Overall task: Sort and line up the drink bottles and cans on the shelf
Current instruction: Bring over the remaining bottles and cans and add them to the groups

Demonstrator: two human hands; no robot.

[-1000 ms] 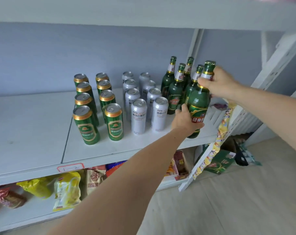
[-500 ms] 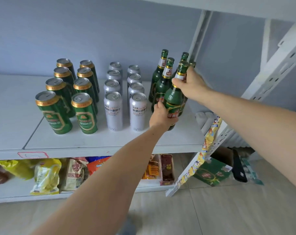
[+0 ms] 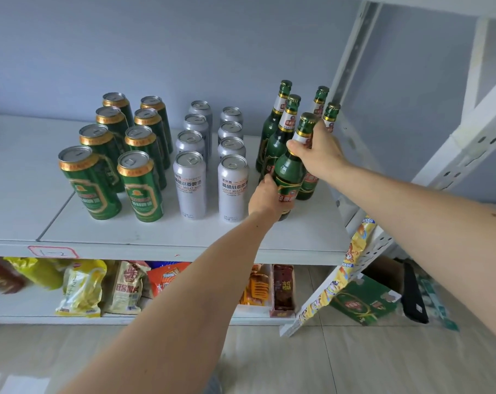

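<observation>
Head view: right hand [image 3: 319, 155] is pinching the front bottle [image 3: 291, 172] by its neck, left hand [image 3: 265, 201] is gripping its base; should be seating it upright beside the silver cans [image 3: 232, 191].

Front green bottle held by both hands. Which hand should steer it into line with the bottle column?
Left. The left hand wraps the front bottle low on its body, near the shelf; the right hand only pinches the neck.

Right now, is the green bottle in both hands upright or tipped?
Tipped slightly: the front green bottle leans, its cap toward the right; right hand grips its neck, left hand its body.
</observation>
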